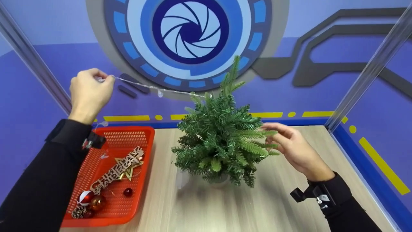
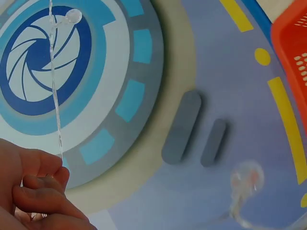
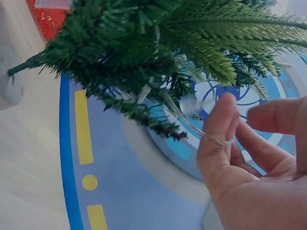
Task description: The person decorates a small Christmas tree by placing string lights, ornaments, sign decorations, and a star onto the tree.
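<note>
A small green artificial Christmas tree [image 1: 222, 135] stands upright in the middle of the table. My left hand [image 1: 91, 91], raised at the upper left, pinches a clear string of lights [image 1: 145, 85]. From those fingers the thin strand runs rightward to the tree's upper branches, and a round bulb [image 2: 73, 16] hangs off it in the left wrist view. My right hand [image 1: 291, 148] is at the tree's right side, fingers bent loosely near the branches. In the right wrist view, a wire [image 3: 199, 132] comes out of the foliage and lies against a finger; thumb and fingertips stand apart.
A red plastic basket [image 1: 149, 161] sits left of the tree. It holds a wooden lettered sign [image 1: 119, 169], a gold star [image 1: 130, 172], a pinecone [image 1: 78, 212] and several round ornaments. Behind stands a printed blue wall [image 1: 206, 77], with metal posts on both sides.
</note>
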Demonstrator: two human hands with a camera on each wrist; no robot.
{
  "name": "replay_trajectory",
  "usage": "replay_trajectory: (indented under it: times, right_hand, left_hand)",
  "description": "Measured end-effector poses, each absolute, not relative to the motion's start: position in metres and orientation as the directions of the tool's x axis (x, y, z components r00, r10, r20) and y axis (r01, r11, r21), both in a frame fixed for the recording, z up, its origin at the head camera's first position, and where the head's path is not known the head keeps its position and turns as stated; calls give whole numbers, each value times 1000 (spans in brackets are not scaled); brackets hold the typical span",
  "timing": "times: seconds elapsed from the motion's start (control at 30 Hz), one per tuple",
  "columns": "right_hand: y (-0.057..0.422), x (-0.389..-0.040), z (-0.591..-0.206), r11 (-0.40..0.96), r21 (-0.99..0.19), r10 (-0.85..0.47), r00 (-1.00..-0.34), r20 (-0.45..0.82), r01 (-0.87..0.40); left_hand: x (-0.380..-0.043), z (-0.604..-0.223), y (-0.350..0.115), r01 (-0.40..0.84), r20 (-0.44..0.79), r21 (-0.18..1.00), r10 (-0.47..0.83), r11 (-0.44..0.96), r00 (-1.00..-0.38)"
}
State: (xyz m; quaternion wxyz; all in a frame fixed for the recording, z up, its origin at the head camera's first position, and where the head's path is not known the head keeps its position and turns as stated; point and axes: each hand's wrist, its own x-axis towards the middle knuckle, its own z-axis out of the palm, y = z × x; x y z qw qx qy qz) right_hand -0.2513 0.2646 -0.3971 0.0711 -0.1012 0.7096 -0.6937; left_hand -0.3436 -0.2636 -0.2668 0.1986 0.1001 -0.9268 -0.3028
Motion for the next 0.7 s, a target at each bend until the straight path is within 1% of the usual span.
replay_trajectory:
  times: [0.13,0.23,0.3,0.4,0.53,0.6,0.7]
  right_hand:
    - [262,-251,-400,147,-989,-226,-974,-21,-13]
    - [259,-251,-401,193,-981,-199,-979,-45,6]
    - [257,-252,-400,197,-980,-179,-983,-49,13]
    - [255,-253,-400,127,-992,-135,-990,-33,15]
    - [254,-256,-399,-32,-999,-67,-998,6,-3]
    - [254,-257,-398,-74,-997,-47,-999,17,-14]
    - [255,-256,-398,-88,-996,-26,-1000,16,-14]
  left_hand:
    - [-340,-275,-265,-44,321,608,-296,793,-899]
    - [-342,-280,-264,-33,337,616,-302,787,-892]
    - [-344,-281,-263,-26,349,623,-308,782,-885]
    - [-349,-283,-259,-28,352,640,-325,768,-877]
    - [-358,-284,-251,-33,357,685,-374,728,-856]
    - [-364,-283,-247,-26,370,710,-404,704,-837]
    - [-374,-281,-241,-22,351,760,-439,649,-827]
